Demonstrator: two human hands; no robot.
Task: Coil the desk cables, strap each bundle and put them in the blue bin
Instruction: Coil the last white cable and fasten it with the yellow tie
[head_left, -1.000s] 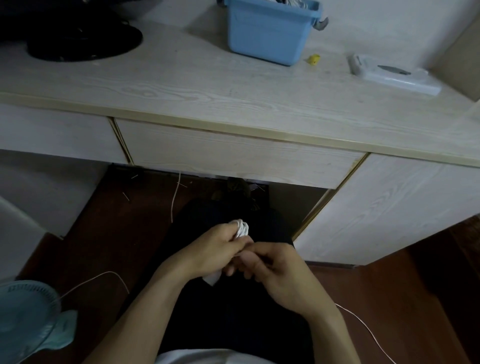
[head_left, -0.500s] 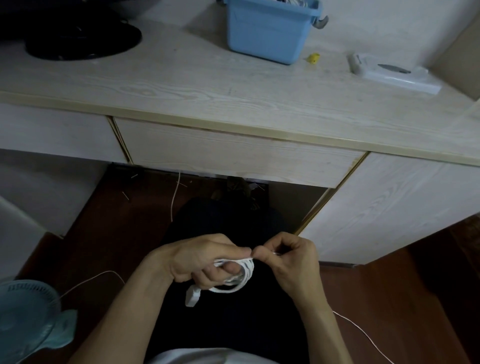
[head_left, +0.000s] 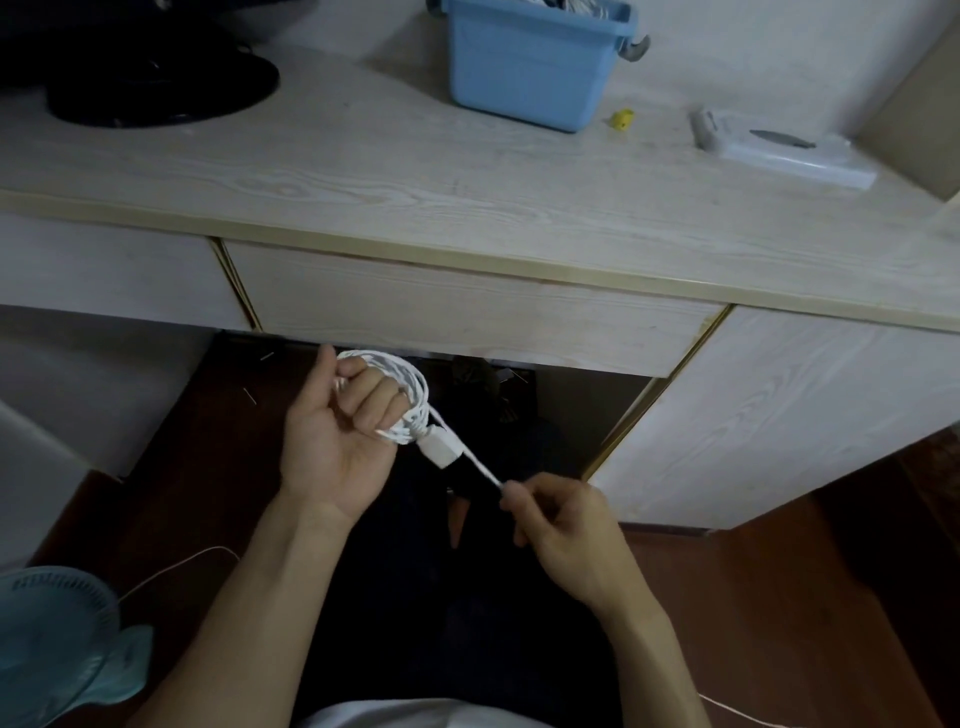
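Two hands are busy below the front edge of the counter (head_left: 467, 208). The left hand (head_left: 340, 431) is turned palm up, and its fingers are curled round a white cable coil (head_left: 410, 395). The coil loops over those fingers. A small white plug (head_left: 441, 447) hangs at the bottom of the coil. The right hand (head_left: 566, 530) sits lower and to the right. Its thumb and fingers pinch the loose end of the cable (head_left: 480, 467), which runs in a straight line from the coil to the fingertips.

Up on the counter stands the blue bin (head_left: 524, 73), far from the hands, with some white cables showing at its top. Near the bin lies a tiny yellow thing (head_left: 622, 119). A white flat pack (head_left: 779, 150) lies to the right of that. A black round base (head_left: 156, 88) sits at the left end of the counter.

Down on the brown floor, a teal fan (head_left: 57, 644) shows in the left corner, and a thin white wire (head_left: 176, 566) curves beside it.
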